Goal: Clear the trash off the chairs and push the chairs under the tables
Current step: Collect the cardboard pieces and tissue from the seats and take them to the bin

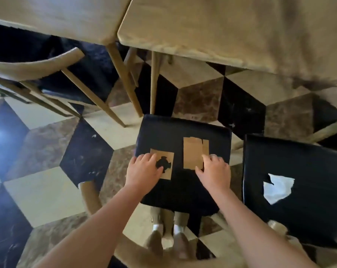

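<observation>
Black chair seat [183, 132]: hands on two cardboard scraps [192, 153].

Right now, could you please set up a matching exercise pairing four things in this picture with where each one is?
Things:
1. cardboard square with a cut-out hole
2. plain cardboard piece
3. white paper scrap
4. curved-back chair

Places:
A. on the dark seat at the right
B. under the left hand, on the middle seat
C. at the left table, upper left
D. beside the right hand, on the middle seat

Pairs: 1-B, 2-D, 3-A, 4-C
</observation>
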Motion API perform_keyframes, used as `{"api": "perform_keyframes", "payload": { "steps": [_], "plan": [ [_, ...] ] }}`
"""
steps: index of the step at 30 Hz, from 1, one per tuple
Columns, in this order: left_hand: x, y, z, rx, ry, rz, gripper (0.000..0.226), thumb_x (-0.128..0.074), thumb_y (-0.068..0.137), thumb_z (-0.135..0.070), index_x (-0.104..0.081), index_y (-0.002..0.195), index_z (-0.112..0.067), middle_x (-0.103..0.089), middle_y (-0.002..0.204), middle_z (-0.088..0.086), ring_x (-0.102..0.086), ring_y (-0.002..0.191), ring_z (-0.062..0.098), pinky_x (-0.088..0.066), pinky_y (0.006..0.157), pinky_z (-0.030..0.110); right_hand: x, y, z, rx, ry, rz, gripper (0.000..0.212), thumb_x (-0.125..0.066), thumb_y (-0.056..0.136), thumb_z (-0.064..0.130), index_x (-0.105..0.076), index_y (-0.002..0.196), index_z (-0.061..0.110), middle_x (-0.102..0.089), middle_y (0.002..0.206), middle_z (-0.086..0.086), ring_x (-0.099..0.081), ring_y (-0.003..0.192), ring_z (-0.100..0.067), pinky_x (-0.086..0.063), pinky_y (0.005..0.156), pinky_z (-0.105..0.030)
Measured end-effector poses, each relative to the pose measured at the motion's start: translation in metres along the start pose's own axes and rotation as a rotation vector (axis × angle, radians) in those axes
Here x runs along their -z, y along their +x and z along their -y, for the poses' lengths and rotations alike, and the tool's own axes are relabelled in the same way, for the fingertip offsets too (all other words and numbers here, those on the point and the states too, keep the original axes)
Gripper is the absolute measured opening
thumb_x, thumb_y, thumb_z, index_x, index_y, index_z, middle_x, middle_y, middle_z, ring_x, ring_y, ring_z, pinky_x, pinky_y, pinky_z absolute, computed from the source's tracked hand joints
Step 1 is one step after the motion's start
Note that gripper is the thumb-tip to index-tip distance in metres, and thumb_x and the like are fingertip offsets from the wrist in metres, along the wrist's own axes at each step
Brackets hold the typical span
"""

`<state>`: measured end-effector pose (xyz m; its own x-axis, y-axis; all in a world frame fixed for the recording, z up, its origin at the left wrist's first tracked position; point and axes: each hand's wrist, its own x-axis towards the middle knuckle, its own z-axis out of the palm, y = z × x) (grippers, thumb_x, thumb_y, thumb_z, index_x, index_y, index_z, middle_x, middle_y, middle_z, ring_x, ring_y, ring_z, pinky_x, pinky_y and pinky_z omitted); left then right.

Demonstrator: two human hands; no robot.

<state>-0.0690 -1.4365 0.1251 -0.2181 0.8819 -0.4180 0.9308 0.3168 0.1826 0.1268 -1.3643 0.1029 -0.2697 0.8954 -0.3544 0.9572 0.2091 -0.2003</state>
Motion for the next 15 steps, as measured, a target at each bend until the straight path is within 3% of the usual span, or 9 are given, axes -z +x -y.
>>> {"api": "perform_keyframes", "payload": {
  "steps": [5, 9, 12, 15],
  "plan": [
    [-0.066, 0.055, 0.015, 0.128, -0.020, 0.069, 0.051, -0.046, 0.089, -0.048, -0.041, 0.132, -0.022, -0.054, 0.132, 0.001, -0.047, 0.123, 0.025, -0.037, 0.102, 0.042, -0.055, 0.056, -0.026, -0.150, 0.056, 0.063, 0.047, -0.060, 0.085, 0.038, -0.049, 0.126, 0.016, -0.058, 0.118, -0.008, -0.053, 0.108, -0.027, -0.048, 0.083, -0.042],
    [-0.113, 0.087, 0.026, 0.237, -0.027, 0.092, 0.061, -0.054, 0.083, -0.052, -0.035, 0.133, -0.021, -0.057, 0.125, 0.002, -0.052, 0.116, 0.025, -0.045, 0.091, 0.043, -0.096, 0.087, -0.041, -0.279, 0.118, 0.076, 0.058, -0.063, 0.084, 0.040, -0.041, 0.132, 0.014, -0.052, 0.127, -0.010, -0.050, 0.114, -0.028, -0.048, 0.082, -0.042],
    [-0.134, 0.101, 0.029, 0.343, -0.104, 0.106, 0.068, -0.065, 0.077, -0.046, -0.034, 0.132, -0.019, -0.056, 0.124, 0.005, -0.053, 0.113, 0.028, -0.049, 0.082, 0.044, -0.118, 0.102, -0.049, -0.374, 0.130, 0.089, 0.074, -0.067, 0.080, 0.044, -0.033, 0.137, 0.013, -0.048, 0.133, -0.012, -0.047, 0.119, -0.030, -0.050, 0.083, -0.045],
    [-0.147, 0.104, 0.031, 0.454, -0.162, 0.123, 0.084, -0.072, 0.075, -0.039, -0.023, 0.140, -0.018, -0.050, 0.131, 0.007, -0.051, 0.117, 0.030, -0.049, 0.082, 0.045, -0.132, 0.110, -0.049, -0.433, 0.117, 0.083, 0.080, -0.071, 0.076, 0.046, -0.034, 0.137, 0.010, -0.047, 0.131, -0.014, -0.046, 0.118, -0.029, -0.053, 0.080, -0.045]
  ]
}}
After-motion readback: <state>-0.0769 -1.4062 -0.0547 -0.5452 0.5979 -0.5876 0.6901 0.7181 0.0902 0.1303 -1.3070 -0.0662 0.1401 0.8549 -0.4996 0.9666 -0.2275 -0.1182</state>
